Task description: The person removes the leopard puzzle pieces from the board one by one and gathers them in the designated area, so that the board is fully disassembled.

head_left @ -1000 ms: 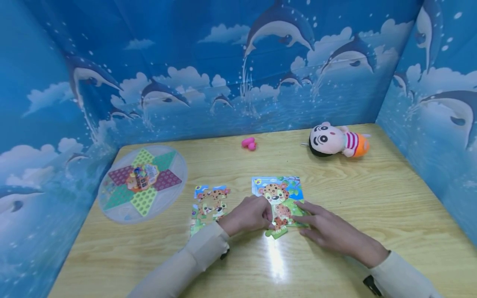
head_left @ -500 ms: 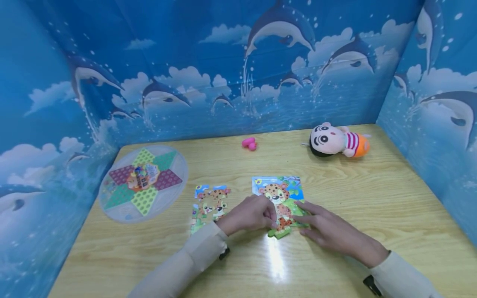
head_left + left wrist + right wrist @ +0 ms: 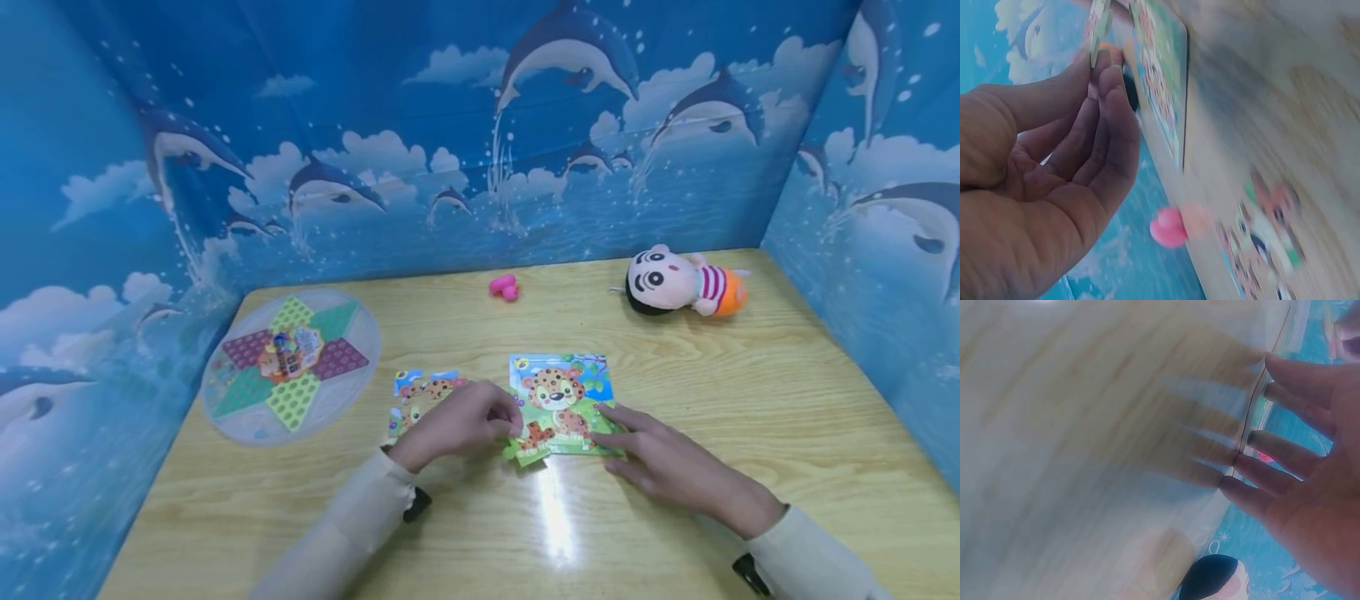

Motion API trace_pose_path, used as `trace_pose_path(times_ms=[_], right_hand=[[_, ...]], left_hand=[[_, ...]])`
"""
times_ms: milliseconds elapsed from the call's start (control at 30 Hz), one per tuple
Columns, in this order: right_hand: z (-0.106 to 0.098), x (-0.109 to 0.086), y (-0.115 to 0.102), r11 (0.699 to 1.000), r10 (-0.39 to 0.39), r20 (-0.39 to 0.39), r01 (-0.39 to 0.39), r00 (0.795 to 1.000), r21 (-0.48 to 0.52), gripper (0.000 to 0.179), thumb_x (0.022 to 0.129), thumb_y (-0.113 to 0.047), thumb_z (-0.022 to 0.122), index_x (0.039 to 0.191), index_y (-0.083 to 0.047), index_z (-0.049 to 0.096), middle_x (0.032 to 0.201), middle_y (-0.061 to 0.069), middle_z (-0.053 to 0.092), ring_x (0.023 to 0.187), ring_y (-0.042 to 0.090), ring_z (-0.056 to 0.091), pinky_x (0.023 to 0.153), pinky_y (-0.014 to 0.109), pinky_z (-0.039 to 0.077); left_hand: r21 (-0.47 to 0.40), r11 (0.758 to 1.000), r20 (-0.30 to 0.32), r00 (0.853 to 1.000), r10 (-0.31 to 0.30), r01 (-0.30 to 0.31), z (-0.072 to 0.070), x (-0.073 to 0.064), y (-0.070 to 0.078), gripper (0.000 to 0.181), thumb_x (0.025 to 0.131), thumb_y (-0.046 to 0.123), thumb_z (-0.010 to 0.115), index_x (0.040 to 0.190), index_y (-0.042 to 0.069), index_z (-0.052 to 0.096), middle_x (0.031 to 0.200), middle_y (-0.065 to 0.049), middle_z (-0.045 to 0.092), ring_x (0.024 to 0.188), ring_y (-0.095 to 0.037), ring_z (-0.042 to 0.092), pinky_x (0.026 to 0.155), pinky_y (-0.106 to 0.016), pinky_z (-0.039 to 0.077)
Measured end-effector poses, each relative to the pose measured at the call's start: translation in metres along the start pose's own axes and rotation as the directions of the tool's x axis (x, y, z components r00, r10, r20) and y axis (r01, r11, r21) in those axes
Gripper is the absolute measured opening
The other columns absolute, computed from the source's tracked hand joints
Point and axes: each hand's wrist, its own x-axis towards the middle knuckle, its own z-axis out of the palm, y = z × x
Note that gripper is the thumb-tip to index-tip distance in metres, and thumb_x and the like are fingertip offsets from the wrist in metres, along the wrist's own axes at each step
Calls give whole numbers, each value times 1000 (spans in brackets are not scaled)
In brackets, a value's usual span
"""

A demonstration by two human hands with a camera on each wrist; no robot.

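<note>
Between the thumb and fingertips of my left hand [image 3: 461, 425] is a jigsaw piece [image 3: 536, 440] with orange spotted legs and green grass. In the left wrist view the puzzle piece [image 3: 1099, 31] is raised and tilted up from the fingertips. It overlaps the lower left corner of a square leopard puzzle board [image 3: 557, 393] in the head view. My right hand [image 3: 663, 462] lies along the board's right side, and its spread fingertips [image 3: 1242, 481] touch the edge. Loose puzzle pieces [image 3: 427, 390] lie left of the board, partly hidden by my left hand.
A round Chinese checkers board [image 3: 352, 310] lies at the left of the wooden table [image 3: 750, 400]. A small pink toy [image 3: 506, 287] sits near the back edge. A plush doll [image 3: 686, 282] lies at the back right. Dolphin-print walls [image 3: 450, 108] enclose the table's back and sides.
My left hand has moved left with the puzzle piece, from below the board's middle to its lower left corner, and now covers more of the loose pieces. My right hand stays put.
</note>
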Motion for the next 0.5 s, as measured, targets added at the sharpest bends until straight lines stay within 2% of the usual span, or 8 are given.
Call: trace_pose_path(times_ms=[133,300,500], right_hand=[[0,0,0,1000,1,-3,-1,1000,-1,38,91,-18,77,127,-8,70,150,22,47,137,45,45,106,58,42],[-1,0,0,1000,3,1,-3,1000,3,38,91,-18,76,127,-8,69,151,22,47,137,44,44,106,58,42],[-1,0,0,1000,6,6,-6,1000,-3,38,91,-18,76,127,-8,70,151,21,47,137,44,44,106,58,42]], left_hand=[[9,1000,-35,999,4,-3,-10,-12,-11,14,92,2,68,87,12,76,79,10,68,73,-7,62,73,-28,55],[36,999,-74,997,-7,9,-21,-27,-23,10,92,4,71,88,11,77,79,10,69,74,-6,61,75,-30,54],[22,999,-74,997,-39,41,-29,-46,-37,8,92,5,71,89,8,77,79,8,69,73,-9,62,69,-26,55]])
